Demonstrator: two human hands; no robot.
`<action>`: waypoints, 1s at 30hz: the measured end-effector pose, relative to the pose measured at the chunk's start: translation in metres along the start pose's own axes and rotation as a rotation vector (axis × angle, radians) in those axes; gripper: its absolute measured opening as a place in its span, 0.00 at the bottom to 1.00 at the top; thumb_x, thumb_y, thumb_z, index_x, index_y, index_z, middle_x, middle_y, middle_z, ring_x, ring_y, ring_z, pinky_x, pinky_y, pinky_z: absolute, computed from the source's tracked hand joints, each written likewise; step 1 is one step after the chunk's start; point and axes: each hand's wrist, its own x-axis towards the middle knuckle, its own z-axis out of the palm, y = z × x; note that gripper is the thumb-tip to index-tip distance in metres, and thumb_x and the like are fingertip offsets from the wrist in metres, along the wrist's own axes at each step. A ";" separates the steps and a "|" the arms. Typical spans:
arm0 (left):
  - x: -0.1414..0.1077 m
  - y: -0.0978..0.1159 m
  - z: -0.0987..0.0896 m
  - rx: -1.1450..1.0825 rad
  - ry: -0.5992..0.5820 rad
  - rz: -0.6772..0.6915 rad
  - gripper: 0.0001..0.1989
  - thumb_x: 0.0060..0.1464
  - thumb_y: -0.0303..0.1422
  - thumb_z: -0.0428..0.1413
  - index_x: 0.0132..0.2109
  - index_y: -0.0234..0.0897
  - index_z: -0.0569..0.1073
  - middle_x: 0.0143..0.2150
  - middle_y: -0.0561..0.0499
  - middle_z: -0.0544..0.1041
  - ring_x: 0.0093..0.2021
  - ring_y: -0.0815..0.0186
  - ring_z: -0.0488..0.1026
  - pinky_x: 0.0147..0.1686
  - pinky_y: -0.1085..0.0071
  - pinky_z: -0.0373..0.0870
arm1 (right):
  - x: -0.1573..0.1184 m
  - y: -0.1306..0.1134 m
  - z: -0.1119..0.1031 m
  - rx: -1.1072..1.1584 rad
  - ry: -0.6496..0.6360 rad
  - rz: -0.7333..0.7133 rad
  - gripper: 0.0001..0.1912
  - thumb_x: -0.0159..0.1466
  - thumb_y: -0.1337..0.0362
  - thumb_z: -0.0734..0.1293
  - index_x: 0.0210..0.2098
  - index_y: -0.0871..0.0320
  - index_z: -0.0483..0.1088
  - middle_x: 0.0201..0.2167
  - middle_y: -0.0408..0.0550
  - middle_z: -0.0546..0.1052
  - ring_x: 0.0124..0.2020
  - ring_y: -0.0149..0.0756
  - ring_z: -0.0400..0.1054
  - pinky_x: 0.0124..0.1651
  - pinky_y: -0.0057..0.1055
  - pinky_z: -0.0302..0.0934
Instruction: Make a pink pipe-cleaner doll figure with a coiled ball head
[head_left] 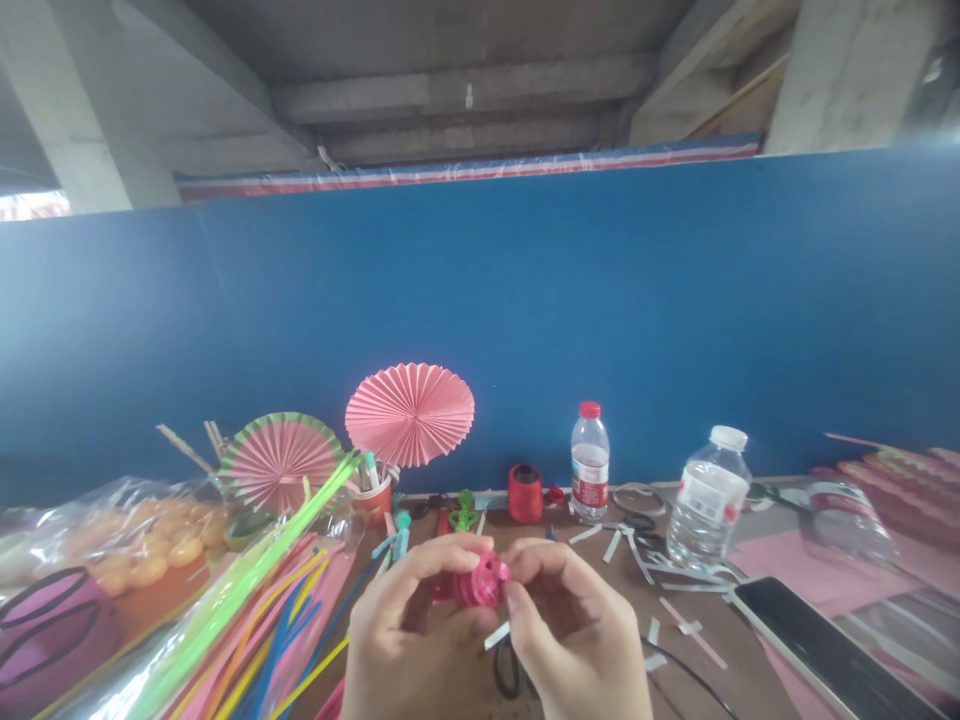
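The two hands are raised in front of the worktop (611, 590), near to each other, and between them is a small bright pink object (480, 585). The left hand (412, 625) grips this object from its left side, with the fingers bent over it. The right hand (577, 630) has thumb and forefinger brought together at its right edge, where a small pink part sticks out. What exactly the object is, I cannot tell. Below it, a black loop (507, 670) is partly visible between the hands. Behind the hands stand a red spool (525, 495) and a bottle with red cap (590, 465); a bigger bottle with white cap (709, 500) is farther right. At the left lie bright green stems (255, 570), and a pleated pink fan (410, 414) rises above a pen cup (373, 505).
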 end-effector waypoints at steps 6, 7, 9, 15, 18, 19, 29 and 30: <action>0.000 0.008 0.008 -0.045 0.077 -0.082 0.09 0.35 0.27 0.65 0.30 0.39 0.77 0.35 0.48 0.80 0.36 0.61 0.76 0.35 0.74 0.74 | 0.001 0.003 -0.001 0.052 -0.071 0.017 0.04 0.52 0.68 0.65 0.22 0.58 0.65 0.27 0.48 0.73 0.28 0.33 0.67 0.31 0.26 0.62; 0.000 0.009 0.008 -0.054 0.080 -0.091 0.09 0.35 0.28 0.66 0.30 0.39 0.77 0.35 0.48 0.80 0.36 0.61 0.76 0.35 0.74 0.74 | 0.002 0.003 -0.001 0.068 -0.086 0.025 0.04 0.52 0.68 0.65 0.22 0.58 0.65 0.28 0.48 0.73 0.29 0.34 0.68 0.31 0.27 0.62; 0.000 0.009 0.008 -0.074 0.087 -0.111 0.10 0.34 0.28 0.66 0.30 0.39 0.78 0.34 0.49 0.80 0.36 0.62 0.76 0.35 0.75 0.74 | 0.003 0.003 -0.002 0.108 -0.114 0.047 0.05 0.52 0.68 0.66 0.22 0.58 0.65 0.29 0.48 0.73 0.31 0.35 0.68 0.33 0.27 0.63; 0.003 0.009 0.005 -0.098 0.027 -0.138 0.12 0.32 0.28 0.67 0.31 0.40 0.78 0.35 0.49 0.80 0.36 0.60 0.76 0.35 0.74 0.74 | 0.005 0.000 -0.002 0.197 -0.161 0.067 0.06 0.52 0.69 0.67 0.21 0.58 0.64 0.26 0.46 0.71 0.31 0.34 0.68 0.34 0.26 0.62; 0.005 0.012 0.006 -0.123 0.034 -0.165 0.12 0.32 0.30 0.67 0.30 0.40 0.79 0.34 0.49 0.80 0.34 0.61 0.77 0.33 0.74 0.74 | 0.006 0.000 -0.002 0.217 -0.172 0.057 0.06 0.52 0.69 0.67 0.21 0.58 0.65 0.26 0.46 0.71 0.31 0.34 0.68 0.34 0.27 0.62; 0.005 0.013 0.006 -0.117 0.032 -0.162 0.12 0.32 0.30 0.67 0.30 0.40 0.79 0.34 0.48 0.80 0.34 0.61 0.76 0.33 0.73 0.74 | 0.005 0.000 -0.002 0.220 -0.174 0.055 0.06 0.52 0.68 0.67 0.22 0.59 0.65 0.26 0.47 0.71 0.31 0.35 0.68 0.34 0.28 0.62; 0.006 0.012 0.002 -0.018 -0.070 0.010 0.10 0.37 0.26 0.65 0.31 0.41 0.78 0.35 0.49 0.77 0.36 0.63 0.74 0.35 0.75 0.72 | 0.005 0.000 -0.002 0.196 -0.172 0.018 0.05 0.50 0.72 0.67 0.22 0.58 0.65 0.27 0.45 0.71 0.30 0.32 0.67 0.33 0.25 0.61; 0.006 0.012 0.002 -0.011 -0.075 0.016 0.10 0.37 0.25 0.65 0.31 0.41 0.78 0.35 0.49 0.77 0.36 0.64 0.74 0.35 0.75 0.72 | 0.005 -0.001 -0.002 0.200 -0.167 0.021 0.05 0.50 0.72 0.67 0.22 0.58 0.65 0.28 0.45 0.71 0.30 0.32 0.67 0.33 0.25 0.61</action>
